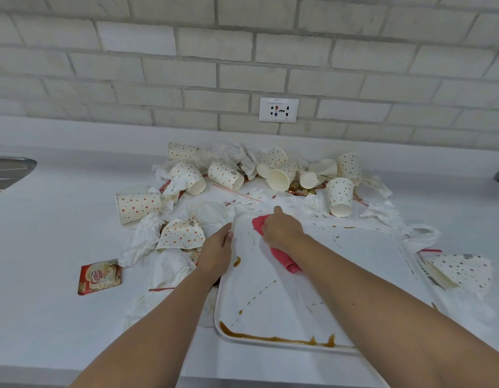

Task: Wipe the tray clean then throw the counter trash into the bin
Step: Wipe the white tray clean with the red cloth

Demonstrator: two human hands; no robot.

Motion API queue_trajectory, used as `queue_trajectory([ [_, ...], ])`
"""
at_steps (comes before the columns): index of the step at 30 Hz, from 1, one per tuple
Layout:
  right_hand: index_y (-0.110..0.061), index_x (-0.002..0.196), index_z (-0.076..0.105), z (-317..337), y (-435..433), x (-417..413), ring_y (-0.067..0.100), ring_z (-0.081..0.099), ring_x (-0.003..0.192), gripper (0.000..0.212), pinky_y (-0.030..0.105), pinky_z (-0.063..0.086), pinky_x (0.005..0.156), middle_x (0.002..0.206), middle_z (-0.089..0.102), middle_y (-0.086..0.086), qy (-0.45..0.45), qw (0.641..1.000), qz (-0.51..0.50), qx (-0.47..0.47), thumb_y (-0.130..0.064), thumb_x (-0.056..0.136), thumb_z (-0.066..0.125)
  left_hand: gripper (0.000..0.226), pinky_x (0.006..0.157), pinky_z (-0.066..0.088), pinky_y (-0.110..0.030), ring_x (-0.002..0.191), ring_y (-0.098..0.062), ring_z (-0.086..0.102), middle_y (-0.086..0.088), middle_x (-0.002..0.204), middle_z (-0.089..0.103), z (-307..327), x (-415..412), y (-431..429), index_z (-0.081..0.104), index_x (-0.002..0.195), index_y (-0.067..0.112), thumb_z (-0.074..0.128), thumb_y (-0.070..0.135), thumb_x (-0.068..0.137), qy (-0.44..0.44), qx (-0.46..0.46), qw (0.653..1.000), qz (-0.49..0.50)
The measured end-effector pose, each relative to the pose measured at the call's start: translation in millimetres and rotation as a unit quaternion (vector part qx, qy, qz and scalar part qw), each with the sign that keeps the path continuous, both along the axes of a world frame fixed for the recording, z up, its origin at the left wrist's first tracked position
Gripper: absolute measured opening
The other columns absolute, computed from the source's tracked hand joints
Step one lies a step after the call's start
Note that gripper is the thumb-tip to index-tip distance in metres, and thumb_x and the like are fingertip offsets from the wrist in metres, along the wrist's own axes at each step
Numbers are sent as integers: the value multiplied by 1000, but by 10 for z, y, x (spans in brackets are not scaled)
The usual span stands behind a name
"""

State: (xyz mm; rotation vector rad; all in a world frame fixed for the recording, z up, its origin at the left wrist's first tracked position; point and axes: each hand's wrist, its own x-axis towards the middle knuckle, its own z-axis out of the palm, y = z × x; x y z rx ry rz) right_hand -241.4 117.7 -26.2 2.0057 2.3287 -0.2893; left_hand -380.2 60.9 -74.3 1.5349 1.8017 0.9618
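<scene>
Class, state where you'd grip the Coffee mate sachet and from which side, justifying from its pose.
Probably pinch the Coffee mate sachet by its left edge, from the left: it lies flat, with bare counter there and crumpled tissue beside its right.

The right hand (283, 228) covers the middle of the pink cloth (288, 262), the right forearm (382, 298) hides the near right corner of the tray (218, 312), the sink (7, 169) runs off the left edge, and the label on the wall socket (279, 110) is too small to read.
</scene>
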Motion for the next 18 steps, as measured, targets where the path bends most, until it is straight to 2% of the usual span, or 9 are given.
queue_trajectory([
  [4,-18,125,60,-41,-50,33,24,53,96,33,32,38,71,120,41,2,25,991,130,-20,-26,97,45,41,107,35,-34,129,-25,45,-8,139,50,-10,0,12,41,139,11,30,18,101,3,-4,1000,4],
  [6,-21,123,61,-11,-89,162,21,50,94,32,30,34,70,98,42,-6,43,983,173,-50,-32,96,49,40,106,37,-36,127,-26,46,-8,137,51,-10,2,16,42,139,11,31,18,101,1,-4,1000,5],
  [8,-22,121,63,22,-64,330,15,45,89,33,29,35,72,81,35,-13,42,979,186,-74,-35,93,54,40,106,37,-37,128,-26,46,-7,137,52,-15,0,22,42,139,12,31,18,101,3,-8,1000,7],
  [10,-21,121,63,32,5,461,17,49,94,35,30,38,75,78,36,-14,33,985,155,-67,-37,90,55,40,107,36,-37,128,-25,46,-6,137,52,-17,-7,31,43,138,13,31,19,101,-2,-8,1000,9],
  [12,-16,122,56,37,62,500,22,54,104,39,30,37,74,86,48,-12,25,995,94,-38,-38,90,53,39,107,35,-37,128,-24,45,-6,137,52,-16,-8,38,44,137,13,32,19,101,-15,-10,1000,8],
  [13,-13,123,53,35,81,461,23,54,107,39,31,38,75,98,55,-6,19,997,68,-26,-37,92,50,40,107,35,-37,129,-24,45,-6,137,52,-12,-6,35,44,138,12,32,19,101,-20,-12,1000,8],
  [15,-9,125,51,40,88,300,26,54,110,35,33,40,78,118,51,5,-3,999,48,-12,-28,96,45,40,107,35,-36,129,-25,45,-7,137,51,-6,-2,26,44,138,12,31,20,101,-20,-13,1000,9],
  [18,-9,122,55,41,38,8,28,54,106,31,33,41,76,125,41,7,-18,998,57,-3,-18,95,45,39,103,35,-32,126,-26,46,-7,135,53,15,6,12,44,137,11,31,18,101,-11,-4,1000,10],
])
